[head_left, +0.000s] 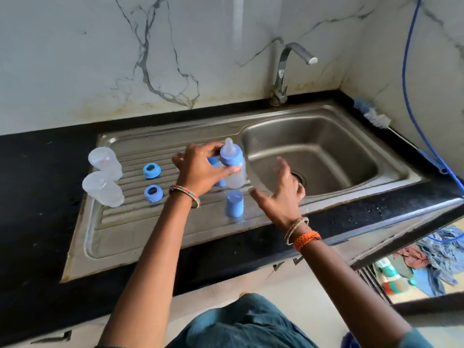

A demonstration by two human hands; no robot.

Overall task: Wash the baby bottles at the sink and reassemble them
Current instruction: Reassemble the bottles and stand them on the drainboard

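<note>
Right hand, lower centre, hangs spread and empty; left hand grips the bottle by its collar — steady it upright before letting go.

L hand grips bottle at blue collar, upright on drainboard. R hand open, fingers spread, just right of bottle. Blue cap below L fingertips; 2 rings left of them.

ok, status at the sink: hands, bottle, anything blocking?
Left hand grips assembled bottle over drainboard. Right hand open, empty. Two rings, two bottle bodies loose. Basin unobstructed.
</note>
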